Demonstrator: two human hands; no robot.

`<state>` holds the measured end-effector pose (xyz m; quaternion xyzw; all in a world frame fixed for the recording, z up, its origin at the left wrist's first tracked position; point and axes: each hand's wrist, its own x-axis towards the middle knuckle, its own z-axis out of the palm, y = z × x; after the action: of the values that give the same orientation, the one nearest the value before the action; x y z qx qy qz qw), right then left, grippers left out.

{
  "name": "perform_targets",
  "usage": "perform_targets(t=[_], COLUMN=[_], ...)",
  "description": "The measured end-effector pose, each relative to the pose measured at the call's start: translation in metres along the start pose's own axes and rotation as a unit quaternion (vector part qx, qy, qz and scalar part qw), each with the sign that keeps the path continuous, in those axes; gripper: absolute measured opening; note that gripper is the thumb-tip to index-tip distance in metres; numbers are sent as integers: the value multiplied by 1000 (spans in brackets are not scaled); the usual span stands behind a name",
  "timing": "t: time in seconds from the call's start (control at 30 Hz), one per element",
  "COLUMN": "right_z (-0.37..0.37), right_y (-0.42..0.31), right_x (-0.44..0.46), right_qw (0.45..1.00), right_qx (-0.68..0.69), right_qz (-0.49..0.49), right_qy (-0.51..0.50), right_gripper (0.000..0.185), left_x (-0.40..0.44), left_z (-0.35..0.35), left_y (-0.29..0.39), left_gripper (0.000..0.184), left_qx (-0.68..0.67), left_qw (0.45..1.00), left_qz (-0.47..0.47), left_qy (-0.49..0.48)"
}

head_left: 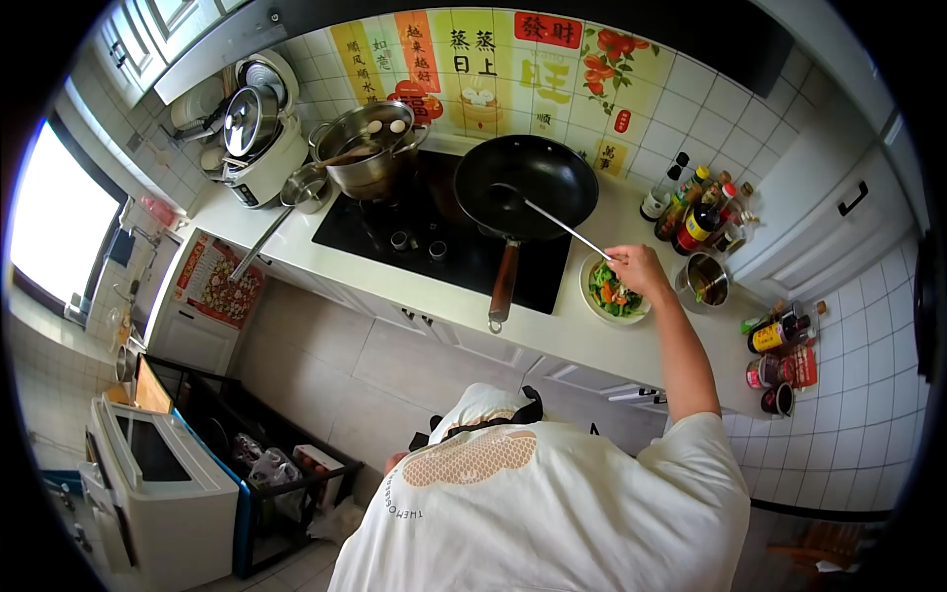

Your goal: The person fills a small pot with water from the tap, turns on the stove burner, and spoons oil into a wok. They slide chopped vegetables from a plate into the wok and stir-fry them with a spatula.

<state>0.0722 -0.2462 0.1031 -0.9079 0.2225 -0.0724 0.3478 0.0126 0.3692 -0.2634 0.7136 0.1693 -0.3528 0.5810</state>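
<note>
My right hand [637, 269] is closed around the end of a long-handled ladle [570, 231]. Its dark head rests inside the black wok [557, 183], which sits on the cooktop with its wooden handle [506, 281] pointing toward me. Under my right hand stands a white bowl [616, 319] of green vegetables [602, 288] with orange-red pieces. Just right of it is a metal container [703, 279] with a utensil in it. Only a small patch of skin shows at the left of the white shirt; my left hand itself is hidden.
A steel pot [365, 178] with pale round items is on the cooktop's left, beside a small saucepan [306, 189]. A white cooker [258, 163] piled with cookware stands further left. Sauce bottles [698, 222] line the right wall. A white oven [163, 493] sits lower left.
</note>
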Motion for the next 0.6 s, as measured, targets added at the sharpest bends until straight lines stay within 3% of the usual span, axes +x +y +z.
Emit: perform_targets(t=[0.1, 0.2, 0.33, 0.43, 0.5, 0.53, 0.6], right_z=[2, 3, -6, -17, -20, -14, -4], right_y=[1, 2, -3, -5, -4, 3, 6], right_x=[2, -1, -18, -26, -18, -10, 4], right_qw=[990, 982, 986, 997, 996, 983, 978], right_qx=[-112, -167, -141, -66, -71, -121, -154], right_qz=[-49, -46, -74, -42, -60, -131, -120], right_qy=[72, 81, 56, 1, 6, 50, 74], right_gripper=[22, 23, 22, 23, 23, 23, 23], left_x=[-3, -5, -3, -3, -4, -6, -9], left_z=[-2, -3, 2, 8, 13, 16, 23], left_y=[-3, -13, -30, -46, -52, -53, -56], left_gripper=[28, 29, 30, 30, 31, 31, 32], left_qx=[27, 79, 168, 228, 256, 267, 284], left_qw=[1000, 997, 985, 972, 965, 962, 958], left_qz=[-5, 3, 19, 24, 26, 27, 29], left_qy=[13, 25, 43, 48, 45, 44, 43])
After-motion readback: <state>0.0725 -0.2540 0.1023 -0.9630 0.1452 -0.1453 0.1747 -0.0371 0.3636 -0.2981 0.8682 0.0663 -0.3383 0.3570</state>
